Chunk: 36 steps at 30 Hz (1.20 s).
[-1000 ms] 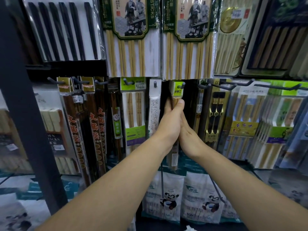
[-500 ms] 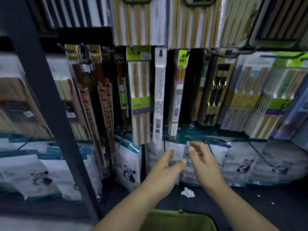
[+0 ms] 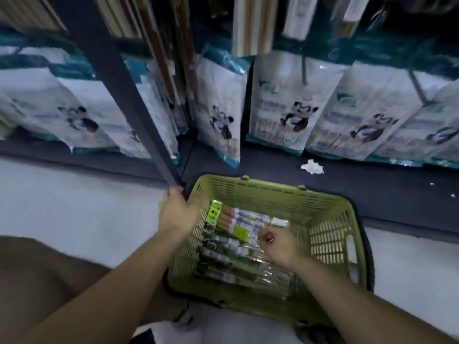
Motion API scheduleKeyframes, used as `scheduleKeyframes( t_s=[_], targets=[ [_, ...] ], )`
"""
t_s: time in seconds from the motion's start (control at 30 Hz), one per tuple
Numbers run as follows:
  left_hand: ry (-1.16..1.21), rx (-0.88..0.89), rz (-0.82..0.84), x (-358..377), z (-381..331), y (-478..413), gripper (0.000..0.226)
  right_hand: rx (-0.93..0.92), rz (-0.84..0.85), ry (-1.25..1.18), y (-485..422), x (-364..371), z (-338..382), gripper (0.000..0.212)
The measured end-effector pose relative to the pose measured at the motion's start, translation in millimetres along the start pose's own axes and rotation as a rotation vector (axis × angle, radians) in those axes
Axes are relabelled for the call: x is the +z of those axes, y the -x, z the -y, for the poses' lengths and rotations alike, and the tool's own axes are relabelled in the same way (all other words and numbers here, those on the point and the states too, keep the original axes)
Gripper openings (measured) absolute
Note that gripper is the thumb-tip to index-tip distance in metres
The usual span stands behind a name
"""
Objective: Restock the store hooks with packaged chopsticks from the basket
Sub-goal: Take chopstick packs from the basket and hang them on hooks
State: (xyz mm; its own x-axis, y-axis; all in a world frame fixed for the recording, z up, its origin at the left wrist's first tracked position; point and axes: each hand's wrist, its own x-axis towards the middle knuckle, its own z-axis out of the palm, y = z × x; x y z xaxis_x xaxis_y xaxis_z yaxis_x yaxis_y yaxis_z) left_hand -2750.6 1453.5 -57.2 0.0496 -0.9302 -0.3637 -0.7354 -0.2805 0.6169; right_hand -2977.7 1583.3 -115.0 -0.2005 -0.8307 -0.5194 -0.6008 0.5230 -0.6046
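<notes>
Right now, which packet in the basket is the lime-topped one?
Find the green basket on the floor. In its far-left corner, beside the left hand, lies the lime-topped packet. Its bright header card with a black mark sets it apart from the clear packets alongside.

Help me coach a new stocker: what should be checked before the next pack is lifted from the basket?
1. Stock in basket: ok. Several packaged chopsticks lie in the green basket.
2. Right hand at the stock: ok. Its curled fingers are down on the top layer.
3. Only one pack gripped: cannot tell, too blurred.
4. Left hand steadying the basket: cannot tell. It is at the left rim, but contact is unclear.
5. Free hook to hang it on: cannot tell, none in view.
</notes>
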Motion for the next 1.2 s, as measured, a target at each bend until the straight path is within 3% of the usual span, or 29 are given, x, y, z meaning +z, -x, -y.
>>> scheduleKeyframes(
  t_s=[0.1, 0.23, 0.47, 0.6, 0.87, 1.2],
  targets=[
    [-0.01, -0.009, 0.088, 8, 34, -3, 0.043, 0.035, 0.066, 0.12, -11, 22, -17, 0.029],
    [0.024, 0.075, 0.064, 14, 59, 0, 0.02, 0.018, 0.019, 0.18, -34, 30, -25, 0.036],
    [0.106, 0.032, 0.048, 21, 66, -5, 0.034, -0.084, 0.099, 0.498, -76, 53, -33, 0.065],
    [0.13, 0.035, 0.05, 23, 67, -7, 0.028, -0.075, 0.015, 0.613, -82, 70, -33, 0.067],
    [0.151, 0.049, 0.057, 22, 69, -8, 0.029, -0.079, -0.02, 0.693, -86, 74, -31, 0.038],
    [0.076, 0.055, 0.114, 16, 60, -5, 0.015, -0.166, -0.03, 0.561, -83, 48, -17, 0.025]
  ],
)
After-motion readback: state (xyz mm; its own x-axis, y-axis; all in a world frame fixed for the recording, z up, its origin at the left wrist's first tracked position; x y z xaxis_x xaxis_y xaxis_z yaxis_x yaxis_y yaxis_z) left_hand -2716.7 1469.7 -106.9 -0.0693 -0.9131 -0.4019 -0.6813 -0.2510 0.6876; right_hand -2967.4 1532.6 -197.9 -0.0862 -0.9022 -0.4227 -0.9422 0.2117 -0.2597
